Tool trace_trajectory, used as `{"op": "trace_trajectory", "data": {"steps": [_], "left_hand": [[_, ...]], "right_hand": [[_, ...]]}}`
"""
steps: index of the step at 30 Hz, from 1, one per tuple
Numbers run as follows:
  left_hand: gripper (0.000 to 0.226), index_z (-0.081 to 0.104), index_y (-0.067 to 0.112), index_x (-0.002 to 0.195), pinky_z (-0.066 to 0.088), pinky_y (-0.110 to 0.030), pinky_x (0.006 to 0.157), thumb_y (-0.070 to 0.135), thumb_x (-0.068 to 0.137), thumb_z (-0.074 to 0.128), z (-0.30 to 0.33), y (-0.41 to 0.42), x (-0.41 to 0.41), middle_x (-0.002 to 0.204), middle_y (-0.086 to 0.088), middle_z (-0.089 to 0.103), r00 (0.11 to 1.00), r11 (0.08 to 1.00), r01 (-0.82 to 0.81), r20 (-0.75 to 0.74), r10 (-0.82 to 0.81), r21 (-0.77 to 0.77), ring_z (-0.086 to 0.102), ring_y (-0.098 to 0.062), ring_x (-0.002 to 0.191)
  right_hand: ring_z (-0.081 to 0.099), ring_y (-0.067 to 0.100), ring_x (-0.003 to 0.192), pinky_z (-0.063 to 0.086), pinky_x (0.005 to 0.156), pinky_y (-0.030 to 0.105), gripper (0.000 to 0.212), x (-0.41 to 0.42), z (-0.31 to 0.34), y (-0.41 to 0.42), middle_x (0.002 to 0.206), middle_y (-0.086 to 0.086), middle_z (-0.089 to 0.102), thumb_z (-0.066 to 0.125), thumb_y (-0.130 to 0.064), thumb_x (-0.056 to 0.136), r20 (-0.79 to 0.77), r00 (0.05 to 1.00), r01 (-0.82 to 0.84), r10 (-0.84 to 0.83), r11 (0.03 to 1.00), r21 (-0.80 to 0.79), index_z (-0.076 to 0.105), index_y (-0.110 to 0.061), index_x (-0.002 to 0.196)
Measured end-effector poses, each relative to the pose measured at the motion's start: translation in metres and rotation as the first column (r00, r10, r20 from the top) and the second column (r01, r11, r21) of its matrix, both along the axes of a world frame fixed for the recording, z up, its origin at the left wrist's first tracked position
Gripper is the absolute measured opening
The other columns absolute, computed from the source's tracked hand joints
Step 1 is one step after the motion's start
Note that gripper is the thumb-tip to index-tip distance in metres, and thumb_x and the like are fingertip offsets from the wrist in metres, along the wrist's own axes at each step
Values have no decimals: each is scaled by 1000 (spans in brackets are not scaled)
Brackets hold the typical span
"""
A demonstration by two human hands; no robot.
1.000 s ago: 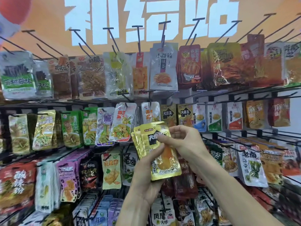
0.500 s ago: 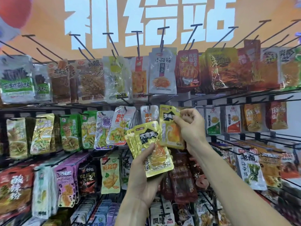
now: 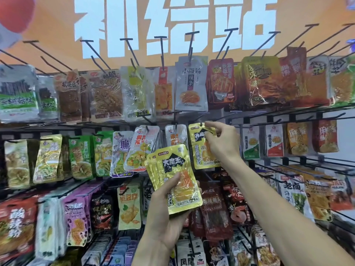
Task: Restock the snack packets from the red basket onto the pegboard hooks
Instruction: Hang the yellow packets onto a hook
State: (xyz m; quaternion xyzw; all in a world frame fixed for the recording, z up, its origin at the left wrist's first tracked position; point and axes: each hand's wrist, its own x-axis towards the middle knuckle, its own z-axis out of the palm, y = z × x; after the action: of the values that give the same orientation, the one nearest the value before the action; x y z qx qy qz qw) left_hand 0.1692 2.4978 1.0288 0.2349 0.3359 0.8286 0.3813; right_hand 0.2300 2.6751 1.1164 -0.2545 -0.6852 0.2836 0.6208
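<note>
Just right of centre, the right hand (image 3: 221, 143) pinches a yellow packet (image 3: 199, 148) at its hook (image 3: 201, 124); the left hand (image 3: 169, 214) grips the spare stack (image 3: 174, 177) below. Hanging seems under way; next, slide it on fully.

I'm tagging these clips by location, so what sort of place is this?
Most likely a shop's snack aisle. Rows of black hooks hold hanging snack packets on several tiers, under a big orange sign. The right hand hangs a yellow packet; the left hand holds a stack.
</note>
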Motion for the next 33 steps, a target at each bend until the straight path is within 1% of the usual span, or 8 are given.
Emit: {"op": "trace_trajectory", "data": {"steps": [5,10,12,15,17,22,28,33], "left_hand": [[19,86,8,92,57,-46,85,19,84,73,3,-2,-1,111,-27,76,999,999,32,-34,-32,2,75,-37,93],[19,85,8,94,56,-44,83,19,84,75,-1,1,-2,113,-26,76,999,1000,26,-19,-26,-12,73,-38,100],[18,86,10,93,55,-44,82,20,82,76,-2,2,-2,103,-19,79,999,999,32,-36,-32,-3,73,-34,94],[24,86,11,98,55,-42,79,21,77,78,-3,4,-3,97,-12,79,998,999,40,-57,-40,4,73,-28,86],[33,83,6,107,55,-42,80,20,77,78,-4,8,-2,101,-15,78,997,998,61,-39,-61,2,74,-27,85],[26,84,11,106,54,-45,86,25,85,78,-4,13,-1,108,-16,79,998,998,64,-18,-64,-8,76,-28,88],[35,77,13,123,56,-42,83,29,92,74,1,15,0,116,-15,78,999,999,53,5,-53,-5,76,-27,95],[31,76,11,121,55,-43,85,27,96,68,4,14,2,114,-16,79,997,998,60,46,-61,24,75,-29,93]], "right_hand": [[68,14,68,52,71,23,43,-10,7,7,132,-1,71,66,-11,97,128,981,139,-145,989,52,66,-20,138],[64,28,120,48,101,37,39,-20,3,18,130,6,70,67,-19,97,262,946,186,-190,982,39,66,-21,137],[60,25,120,47,100,39,36,-13,-7,10,127,5,67,68,-35,97,211,954,209,-212,977,40,67,-24,132],[69,16,102,58,87,38,47,9,-32,-34,109,-1,71,80,-60,81,6,983,-183,186,975,-124,69,-26,111],[74,15,94,61,81,36,58,16,-46,-57,103,-1,74,90,-53,70,24,917,-386,399,898,-211,66,-22,112],[79,22,86,65,75,37,46,22,-49,-55,99,6,80,88,-13,80,-118,856,-513,504,795,-323,64,-8,119],[78,20,81,63,69,34,32,21,-47,-51,95,6,80,80,-5,88,-125,868,-496,480,833,-244,64,-9,115],[77,25,87,65,78,46,29,20,-48,-51,97,5,79,79,-6,89,-130,877,-480,462,848,-224,63,-13,112]]}}
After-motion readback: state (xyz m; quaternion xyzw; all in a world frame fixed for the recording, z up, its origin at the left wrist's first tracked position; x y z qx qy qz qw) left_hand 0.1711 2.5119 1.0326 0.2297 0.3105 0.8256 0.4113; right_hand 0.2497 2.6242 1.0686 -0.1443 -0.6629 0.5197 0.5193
